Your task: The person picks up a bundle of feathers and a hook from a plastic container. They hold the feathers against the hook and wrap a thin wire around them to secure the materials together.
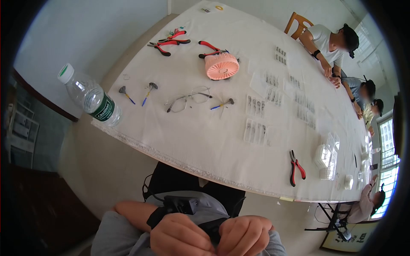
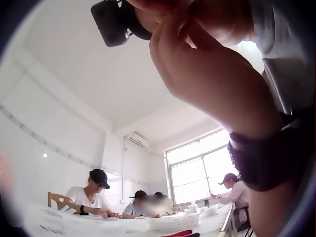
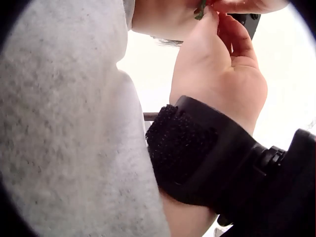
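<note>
Both hands meet close in front of the person's chest, below the table edge. The left hand (image 1: 181, 237) has its fingers curled, knuckles toward the head camera. Facing it, the right hand (image 1: 243, 237) is curled likewise. In the right wrist view a small green piece (image 3: 200, 11) shows at the touching fingertips, pinched there; most of it is hidden by the fingers, and its kind I cannot tell. The left wrist view shows the left hand (image 2: 173, 44) raised near the top, its fingertips dark and overlapping the other hand.
On the white-covered table (image 1: 192, 141) lie red-handled pliers (image 1: 294, 168), eyeglasses (image 1: 188, 100), small brush-like pieces (image 1: 149, 94) and clear trays (image 1: 255, 131). A pink fan-like object (image 1: 222, 67) stands farther back, a water bottle (image 1: 92, 96) at the left corner. Several people sit along the far sides.
</note>
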Demonstrator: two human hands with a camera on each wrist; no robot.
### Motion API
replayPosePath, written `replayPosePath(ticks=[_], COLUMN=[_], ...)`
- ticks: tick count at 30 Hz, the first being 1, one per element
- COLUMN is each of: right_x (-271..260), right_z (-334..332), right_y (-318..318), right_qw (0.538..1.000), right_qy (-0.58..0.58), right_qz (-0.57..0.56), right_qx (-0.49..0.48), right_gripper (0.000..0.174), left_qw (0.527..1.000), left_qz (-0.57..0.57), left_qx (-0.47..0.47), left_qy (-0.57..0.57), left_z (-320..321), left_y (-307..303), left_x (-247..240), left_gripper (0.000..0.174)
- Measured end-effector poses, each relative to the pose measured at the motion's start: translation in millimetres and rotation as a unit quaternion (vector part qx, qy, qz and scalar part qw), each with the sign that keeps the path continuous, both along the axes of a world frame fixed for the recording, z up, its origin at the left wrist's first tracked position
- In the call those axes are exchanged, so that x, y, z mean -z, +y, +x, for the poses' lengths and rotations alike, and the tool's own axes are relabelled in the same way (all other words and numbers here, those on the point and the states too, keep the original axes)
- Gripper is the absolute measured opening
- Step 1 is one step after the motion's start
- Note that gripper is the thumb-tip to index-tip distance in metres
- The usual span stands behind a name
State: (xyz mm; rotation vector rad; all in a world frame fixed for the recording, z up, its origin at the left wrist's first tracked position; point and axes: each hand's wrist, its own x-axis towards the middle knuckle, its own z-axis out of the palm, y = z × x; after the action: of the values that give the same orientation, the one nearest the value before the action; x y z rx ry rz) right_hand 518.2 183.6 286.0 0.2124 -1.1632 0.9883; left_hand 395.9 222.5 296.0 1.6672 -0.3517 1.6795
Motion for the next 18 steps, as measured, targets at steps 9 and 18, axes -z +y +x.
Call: replayPosePath(ticks=[9,18], right_x=[-3.5,2.2], right_z=[11.8,10.0], right_y=[3.9,0.1], right_qw=[0.996,0.991], right_qy=[-0.053,-0.021], right_qz=[0.018,-0.006], right_qx=[-0.069,-0.132], right_gripper=[0.005,0.002], left_qw=[0.998,0.999], left_qz=[-0.033,-0.017], left_qx=[0.045,0.029], left_qy=[-0.016,0.01], left_z=[-3.8,-0.5], left_y=[-6.6,-4.4], left_x=[8.1,-1.3], left_gripper=[0.008,0.003])
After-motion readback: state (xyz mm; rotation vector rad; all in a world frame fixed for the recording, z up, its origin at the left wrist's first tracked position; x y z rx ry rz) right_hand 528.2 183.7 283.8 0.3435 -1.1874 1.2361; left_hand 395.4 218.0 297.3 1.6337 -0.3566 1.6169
